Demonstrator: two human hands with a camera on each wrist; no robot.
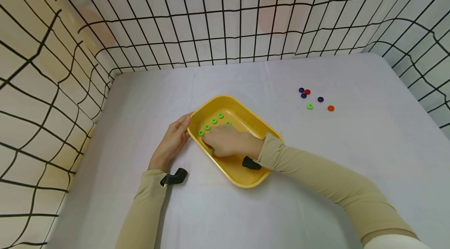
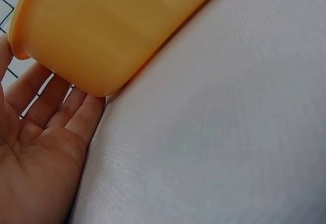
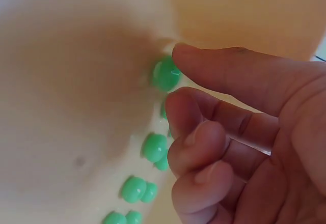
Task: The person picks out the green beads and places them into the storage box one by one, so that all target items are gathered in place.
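Observation:
A yellow tray (image 1: 246, 180) sits slantwise on the white-covered table. My left hand (image 1: 174, 139) holds its left corner, thumb at the rim and fingers against the outer wall (image 2: 102, 46). Inside the tray, a row of small green beads (image 1: 214, 121) runs along the upper left end. My right hand (image 1: 226, 139) reaches down into the tray. Up close, its thumb and curled index finger pinch a green bead (image 3: 166, 74); several more green beads (image 3: 154, 147) lie beside the fingers. From the head view this hand covers part of the tray floor.
Right of the tray, on the table, lie loose beads: purple (image 1: 320, 99), red (image 1: 307, 92), green (image 1: 309, 106) and orange (image 1: 331, 108). A black wire grid (image 1: 225, 38) borders the table at the back and both sides. Each wrist carries a black camera (image 1: 174, 177).

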